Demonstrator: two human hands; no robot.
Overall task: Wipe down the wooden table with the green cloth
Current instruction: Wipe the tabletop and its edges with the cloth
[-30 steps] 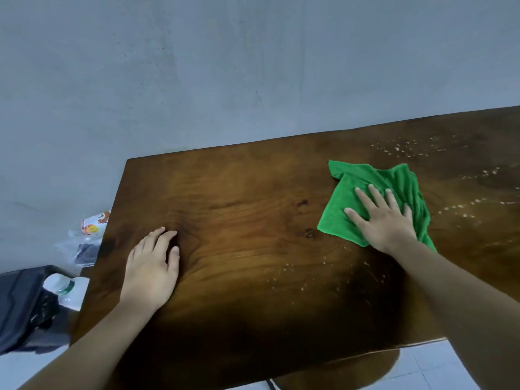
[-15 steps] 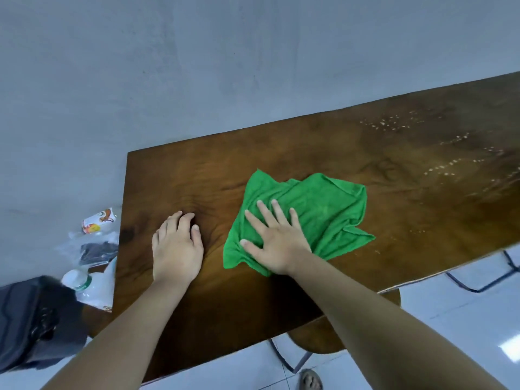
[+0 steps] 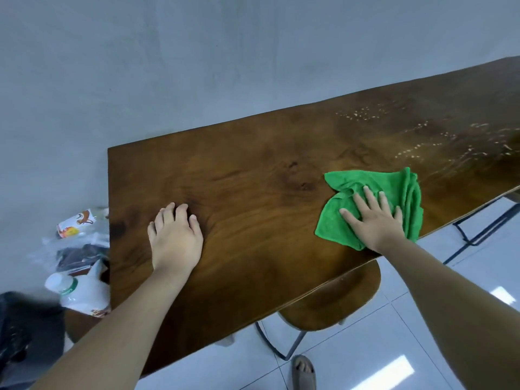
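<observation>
Cloth (image 3: 374,190) — green, bunched, rumpled.

wooden stool (image 3: 332,302) | 1 capped bottle (image 3: 64,286), snack packet (image 3: 75,223) left | black bag (image 3: 25,333) corner

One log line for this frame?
stage: wiping | right hand: pressing green cloth | left hand: resting on wooden table | pale specks beyond cloth

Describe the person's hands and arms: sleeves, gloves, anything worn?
Left hand and right hand are bare: no gloves, rings or watch visible. Left forearm and right forearm show no sleeve, strap or marking up to the frame edge.
</observation>
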